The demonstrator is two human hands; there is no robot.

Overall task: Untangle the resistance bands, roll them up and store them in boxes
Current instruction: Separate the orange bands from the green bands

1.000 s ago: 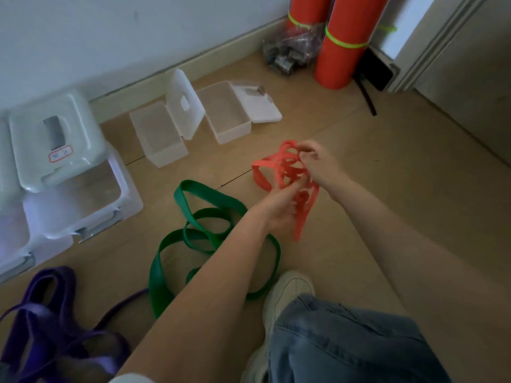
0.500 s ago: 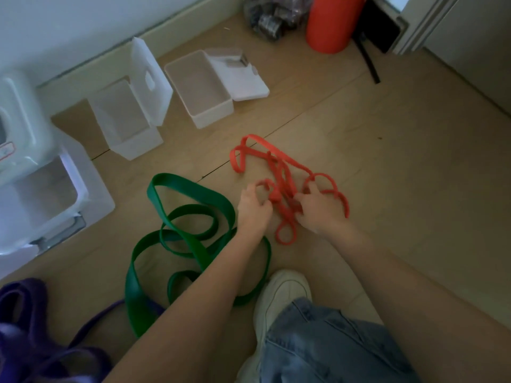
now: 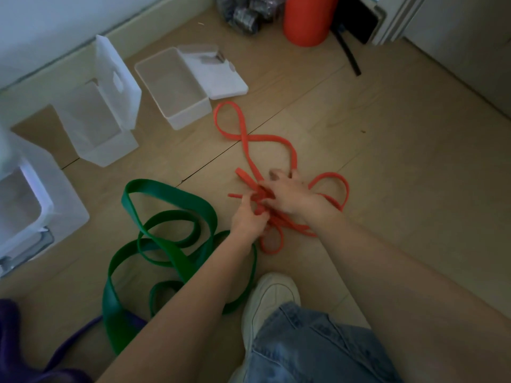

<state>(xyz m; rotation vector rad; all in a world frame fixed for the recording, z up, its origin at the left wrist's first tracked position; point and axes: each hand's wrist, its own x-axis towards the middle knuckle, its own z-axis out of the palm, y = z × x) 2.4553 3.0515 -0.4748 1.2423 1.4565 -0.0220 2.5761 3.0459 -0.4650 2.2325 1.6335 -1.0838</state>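
Both hands on tangled orange-red rubber resistance band (image 3: 250, 140) on wooden floor (image 3: 387, 150): left hand (image 3: 247, 219) fingers curled, pinching strands; right hand (image 3: 290, 196) fingers curled, gripping knot. Green rubber band (image 3: 171, 222) lies left; open translucent plastic box (image 3: 172, 85) sits beyond.

Both hands, left hand (image 3: 247, 220) and right hand (image 3: 290, 196), grip the tangled red band (image 3: 250, 150) on the floor (image 3: 387, 161).
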